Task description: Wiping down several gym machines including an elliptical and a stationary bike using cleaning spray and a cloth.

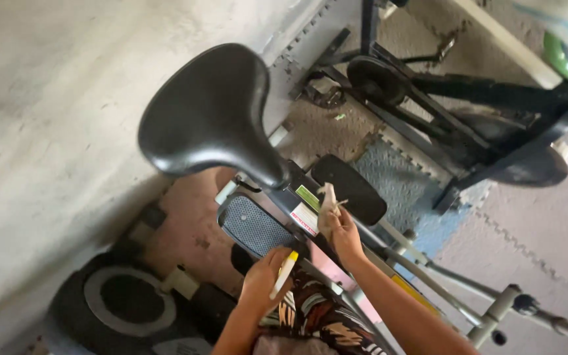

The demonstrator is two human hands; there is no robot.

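Grey concrete wall [47, 118] fills the left of the head view, with interlocking foam floor mats [527, 230] of grey, blue and pink spread at the right. Over the mats stands a black exercise bike frame [442, 112] with its flywheel disc [375, 77] near the top. Nearer the camera, a wide black saddle [208, 112] rises on its post, and below it slopes the frame tube [300, 207] carrying green and white-red stickers. Two black foot pedals flank that tube: a mesh-textured one [254, 227] on the left and a smooth oval one [350, 187] on the right. At the bottom left lies a black round weight plate [123, 296] with a pale ring on its face. Grey metal handle bars [468, 289] run off towards the lower right.

The right hand [343, 230] presses against the frame tube just under the stickers, its grip clenched on a small pale crumpled cloth [328, 197] whose end sticks up above the fingers. The left hand [264, 279] sits lower, close beside the mesh pedal, its grip wrapped around a slim white bottle with a yellow cap [285, 271], the capped end pointing up towards the tube. Patterned clothing [317, 319] shows beneath both forearms.
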